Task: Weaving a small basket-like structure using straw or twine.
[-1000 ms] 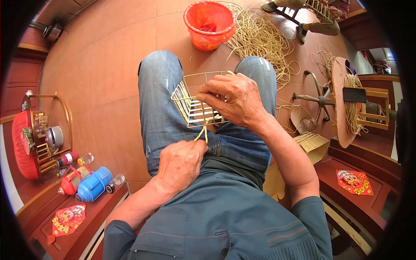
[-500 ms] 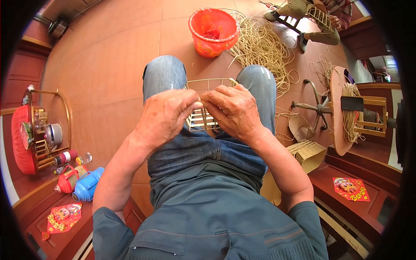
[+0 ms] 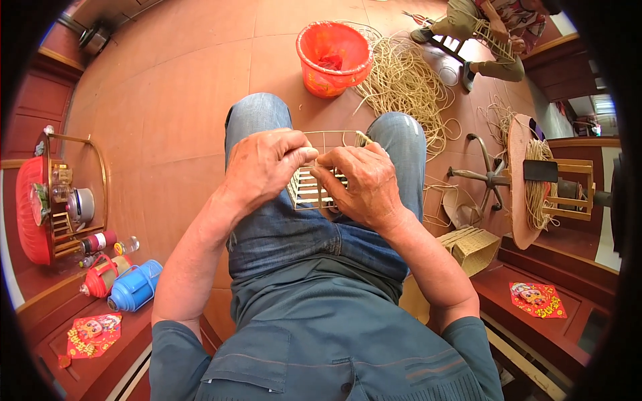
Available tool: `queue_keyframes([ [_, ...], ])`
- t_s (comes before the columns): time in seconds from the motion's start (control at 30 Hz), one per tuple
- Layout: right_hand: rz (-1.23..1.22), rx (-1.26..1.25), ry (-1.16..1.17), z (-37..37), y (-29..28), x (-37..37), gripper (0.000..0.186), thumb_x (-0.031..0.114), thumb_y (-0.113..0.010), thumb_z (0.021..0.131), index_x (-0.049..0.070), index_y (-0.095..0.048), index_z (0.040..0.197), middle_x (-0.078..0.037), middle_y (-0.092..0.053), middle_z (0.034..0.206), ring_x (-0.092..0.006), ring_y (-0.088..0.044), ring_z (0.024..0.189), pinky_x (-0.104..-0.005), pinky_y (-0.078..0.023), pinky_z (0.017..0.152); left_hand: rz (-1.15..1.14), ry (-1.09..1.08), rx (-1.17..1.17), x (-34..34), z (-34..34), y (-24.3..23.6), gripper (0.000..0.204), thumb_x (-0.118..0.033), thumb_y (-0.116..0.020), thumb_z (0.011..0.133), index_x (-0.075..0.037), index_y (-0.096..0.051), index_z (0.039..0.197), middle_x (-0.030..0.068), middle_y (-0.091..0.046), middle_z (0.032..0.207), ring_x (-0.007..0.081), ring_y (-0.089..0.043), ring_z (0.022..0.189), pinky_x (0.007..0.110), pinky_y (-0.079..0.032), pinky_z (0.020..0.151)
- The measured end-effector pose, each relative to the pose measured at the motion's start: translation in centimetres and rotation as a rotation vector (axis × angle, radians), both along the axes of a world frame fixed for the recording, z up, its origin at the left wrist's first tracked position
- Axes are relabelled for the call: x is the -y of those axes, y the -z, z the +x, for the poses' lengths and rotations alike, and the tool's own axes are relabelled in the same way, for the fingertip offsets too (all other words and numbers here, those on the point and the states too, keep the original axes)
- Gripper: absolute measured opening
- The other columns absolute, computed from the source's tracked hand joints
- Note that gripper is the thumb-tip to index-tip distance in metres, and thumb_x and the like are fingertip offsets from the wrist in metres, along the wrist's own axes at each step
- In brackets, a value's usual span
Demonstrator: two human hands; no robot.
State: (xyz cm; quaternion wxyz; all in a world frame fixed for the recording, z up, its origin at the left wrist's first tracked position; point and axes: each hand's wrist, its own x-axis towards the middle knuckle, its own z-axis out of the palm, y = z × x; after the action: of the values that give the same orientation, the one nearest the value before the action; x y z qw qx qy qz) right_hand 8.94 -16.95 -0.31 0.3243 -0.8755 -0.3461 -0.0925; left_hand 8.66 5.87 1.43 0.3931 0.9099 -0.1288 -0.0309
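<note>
A small wire basket frame [image 3: 309, 199], partly laced with pale cord, is held over my lap between my knees. My left hand [image 3: 263, 162] is closed in a pinch at its near upper rim. Close beside it, my right hand [image 3: 362, 179] pinches the same rim, thumb and fingers pressed together. From between the fingertips a tan strand [image 3: 319, 195] runs down the near side. A pale cord end [image 3: 364, 138] sticks up at the frame's far right corner. My fingers hide most of the rim and the exact point they grip.
Ahead stands a red bucket [image 3: 332, 61], with a heap of loose pale cord [image 3: 408, 87] beside it. A co-worker [image 3: 498, 30] sits far right, holding a similar frame. Right are a swivel-chair base [image 3: 491, 179] and a woven basket [image 3: 471, 247]; left, a blue thermos [image 3: 136, 286].
The whole view has shifted slightly, with the floor things lower in the picture. Both hands stay pinched together at the frame's rim; the fingertips have moved a little.
</note>
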Motion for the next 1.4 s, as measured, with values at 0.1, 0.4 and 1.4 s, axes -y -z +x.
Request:
queue_keyframes([
  [0.1,0.027,-0.005,0.043,-0.2,0.1,-0.3,0.016,0.022,-0.088,0.093,0.013,-0.076,0.100,-0.002,-0.074,0.086,-0.0242,-0.071,0.077,-0.0392,-0.048,0.075,-0.131,-0.057,-0.246,-0.1,0.7,-0.3,0.028,-0.027,-0.074,0.102,0.000,-0.078,0.098,0.0129,-0.070,0.084,0.0210,-0.069,0.078,0.040,-0.053,0.072],
  [0.4,0.017,-0.035,0.045,0.0,-0.9,-0.5,0.010,0.022,-0.085,0.095,0.016,-0.081,0.101,-0.001,-0.076,0.089,-0.0239,-0.073,0.079,-0.0378,-0.048,0.075,0.166,-0.085,-0.013,-0.7,-0.4,0.5,0.022,-0.023,-0.075,0.101,-0.002,-0.079,0.101,0.0127,-0.072,0.091,0.0313,-0.071,0.087,0.046,-0.055,0.083],
  [1.4,-0.014,-0.189,0.066,0.4,-1.3,-0.7,0.022,0.034,-0.083,0.096,0.013,-0.080,0.091,-0.004,-0.074,0.083,-0.0242,-0.070,0.073,-0.0395,-0.048,0.076,-1.000,-0.368,-0.327,0.2,-2.9,-2.5,0.014,-0.015,-0.064,0.113,-0.007,-0.065,0.123,-0.0072,-0.059,0.080,0.0000,-0.047,0.070,0.019,-0.035,0.061],
])
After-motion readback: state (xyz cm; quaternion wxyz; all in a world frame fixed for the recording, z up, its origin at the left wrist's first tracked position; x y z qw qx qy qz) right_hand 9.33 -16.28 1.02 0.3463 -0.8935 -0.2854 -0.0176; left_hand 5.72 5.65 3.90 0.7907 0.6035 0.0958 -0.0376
